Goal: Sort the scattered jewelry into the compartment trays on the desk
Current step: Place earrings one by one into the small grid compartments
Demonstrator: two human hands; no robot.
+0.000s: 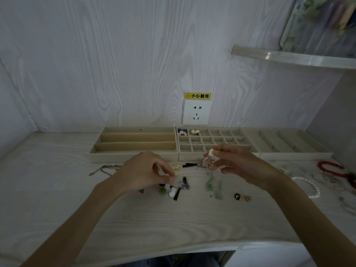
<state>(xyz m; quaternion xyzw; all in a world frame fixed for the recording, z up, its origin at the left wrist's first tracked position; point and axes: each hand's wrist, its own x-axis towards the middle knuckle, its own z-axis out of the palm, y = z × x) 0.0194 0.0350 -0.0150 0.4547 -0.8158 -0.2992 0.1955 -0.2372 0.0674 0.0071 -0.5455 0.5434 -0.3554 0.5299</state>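
Note:
Three beige trays stand along the wall: a long-slot tray [134,144], a grid tray [213,141] and a ridged tray [289,143]. Two back-left cells of the grid tray hold a blue, white and red piece [182,132] and cream heart pieces [194,132]. My right hand [242,166] pinches a small cream earring [211,152] above the grid tray's front edge. My left hand [146,170] hovers with curled fingers over a pile of small earrings [173,187], its fingertips at a yellow piece [175,167]. Whether it grips one is unclear.
Green drop earrings [213,186], black bars [189,165], and black and gold studs [242,197] lie mid-desk. A silver chain [105,169] lies left. A red bead bracelet [333,169] and a pearl bracelet [310,186] lie right. A wall socket [196,112] sits behind the trays, and a clear shelf [289,56] hangs top right.

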